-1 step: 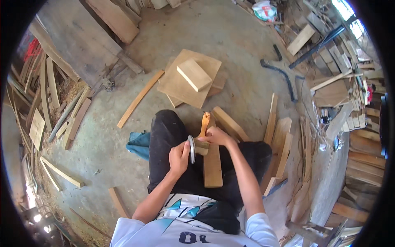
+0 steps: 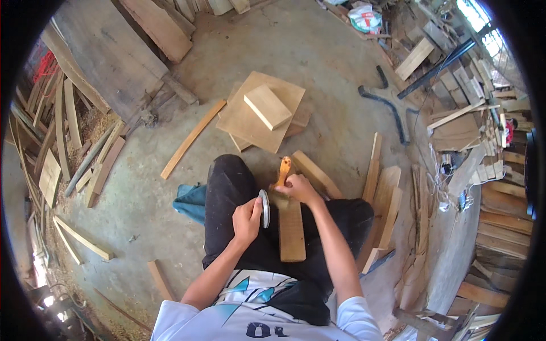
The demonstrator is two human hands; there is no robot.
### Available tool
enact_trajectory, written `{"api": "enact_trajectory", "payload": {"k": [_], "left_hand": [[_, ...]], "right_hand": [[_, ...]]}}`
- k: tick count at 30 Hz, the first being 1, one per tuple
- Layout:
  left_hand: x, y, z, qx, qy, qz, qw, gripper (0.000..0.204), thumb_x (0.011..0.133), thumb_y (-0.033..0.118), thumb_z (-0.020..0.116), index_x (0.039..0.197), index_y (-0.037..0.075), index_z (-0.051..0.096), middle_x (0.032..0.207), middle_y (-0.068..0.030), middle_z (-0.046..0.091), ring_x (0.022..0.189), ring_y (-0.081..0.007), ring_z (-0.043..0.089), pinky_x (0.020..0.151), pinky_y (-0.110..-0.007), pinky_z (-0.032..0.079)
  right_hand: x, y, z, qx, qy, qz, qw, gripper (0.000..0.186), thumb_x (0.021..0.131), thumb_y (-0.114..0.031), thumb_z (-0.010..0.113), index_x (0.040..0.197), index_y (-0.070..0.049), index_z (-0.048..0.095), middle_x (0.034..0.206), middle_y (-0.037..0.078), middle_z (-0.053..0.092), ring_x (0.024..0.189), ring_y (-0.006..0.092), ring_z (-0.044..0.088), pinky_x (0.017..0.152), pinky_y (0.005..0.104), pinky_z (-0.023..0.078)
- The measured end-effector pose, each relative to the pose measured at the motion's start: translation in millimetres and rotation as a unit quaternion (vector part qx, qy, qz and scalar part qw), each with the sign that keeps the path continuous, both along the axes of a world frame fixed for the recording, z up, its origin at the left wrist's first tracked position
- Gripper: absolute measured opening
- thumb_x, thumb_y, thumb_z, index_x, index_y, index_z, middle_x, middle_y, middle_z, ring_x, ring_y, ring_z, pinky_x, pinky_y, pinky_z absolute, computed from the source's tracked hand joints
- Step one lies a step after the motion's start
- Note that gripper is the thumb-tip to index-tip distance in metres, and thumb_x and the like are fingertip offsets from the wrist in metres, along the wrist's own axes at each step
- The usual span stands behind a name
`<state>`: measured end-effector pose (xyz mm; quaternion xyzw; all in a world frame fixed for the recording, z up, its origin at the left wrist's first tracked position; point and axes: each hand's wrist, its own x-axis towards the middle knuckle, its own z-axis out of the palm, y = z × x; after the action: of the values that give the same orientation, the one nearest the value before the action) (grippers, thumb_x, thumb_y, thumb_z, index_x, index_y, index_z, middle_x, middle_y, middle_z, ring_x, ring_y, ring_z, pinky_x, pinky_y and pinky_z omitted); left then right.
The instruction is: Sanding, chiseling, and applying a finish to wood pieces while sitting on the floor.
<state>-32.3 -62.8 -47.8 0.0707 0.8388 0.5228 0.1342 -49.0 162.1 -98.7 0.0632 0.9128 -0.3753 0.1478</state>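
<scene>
My left hand is closed on a round grey disc, seen nearly edge-on; it looks like a lid or shallow dish. In my right hand is a paintbrush with an orange handle, its handle end pointing away from me. The brush head sits over the far part of a wooden block that lies between my legs, but whether it touches the wood is hard to see. Just beyond my right hand a second wooden beam lies at a slant.
Ahead on the floor, a square board carries a smaller block. A thin curved strip and a teal cloth lie to the left. Several planks rest by my right knee. Timber stacks line both sides.
My right hand and the brush have shifted slightly, with the brush head moving away from beside the grey disc to over the wooden block. My left hand stays nearly in place.
</scene>
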Motion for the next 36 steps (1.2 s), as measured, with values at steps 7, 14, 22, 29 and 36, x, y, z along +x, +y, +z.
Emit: {"api": "enact_trajectory", "payload": {"k": [7,14,22,29,36], "left_hand": [[-1.5,2.5,-5.1,0.023,-0.003,-0.003,1.000,0.040,0.100,0.030,0.046,0.079,-0.001,0.060,0.063,-0.0203,0.053,0.054,-0.0357,0.053,0.054,-0.042,0.040],[-3.1,4.1,8.3,-0.002,0.020,-0.015,1.000,0.040,0.100,0.032,0.046,0.081,0.001,0.062,0.062,-0.0183,0.055,0.056,-0.0336,0.056,0.055,-0.042,0.041],[0.7,8.5,-1.8,0.003,0.027,-0.013,1.000,0.044,0.101,0.035,0.046,0.079,-0.001,0.059,0.059,-0.0185,0.046,0.051,-0.0270,0.047,0.054,-0.040,0.039],[4.4,21.0,4.4,-0.104,0.087,-0.087,0.987,0.043,0.099,0.037,0.048,0.076,0.005,0.065,0.069,-0.0199,0.062,0.068,-0.0389,0.063,0.058,-0.047,0.046],[69.5,32.5,8.4,-0.145,0.249,-0.458,0.841,0.044,0.093,0.044,0.054,0.066,0.011,0.067,0.058,-0.0137,0.061,0.056,-0.0323,0.065,0.051,-0.044,0.051]], "right_hand": [[-2.7,15.8,-51.6,0.213,0.166,-0.117,0.956,0.028,0.080,-0.029,0.070,0.081,-0.002,0.067,0.073,0.018,0.067,0.069,0.0369,0.065,0.062,0.0464,0.050],[-30.5,1.6,-34.9,0.271,0.105,-0.153,0.945,0.023,0.079,-0.026,0.073,0.079,-0.003,0.072,0.079,0.014,0.070,0.075,0.0331,0.070,0.067,0.0422,0.056],[-53.0,-17.3,-41.8,0.113,0.001,-0.127,0.985,0.017,0.078,-0.018,0.068,0.083,-0.002,0.073,0.082,0.021,0.070,0.083,0.0379,0.069,0.074,0.0470,0.056],[-15.2,23.7,-16.1,0.166,0.051,-0.147,0.974,0.025,0.083,-0.026,0.069,0.081,-0.002,0.070,0.083,0.019,0.069,0.074,0.0328,0.069,0.065,0.0415,0.054],[101.2,72.7,18.1,-0.069,0.252,-0.423,0.868,0.027,0.090,-0.024,0.067,0.101,0.000,0.071,0.078,0.014,0.072,0.067,0.0185,0.071,0.058,0.0314,0.053]]}}
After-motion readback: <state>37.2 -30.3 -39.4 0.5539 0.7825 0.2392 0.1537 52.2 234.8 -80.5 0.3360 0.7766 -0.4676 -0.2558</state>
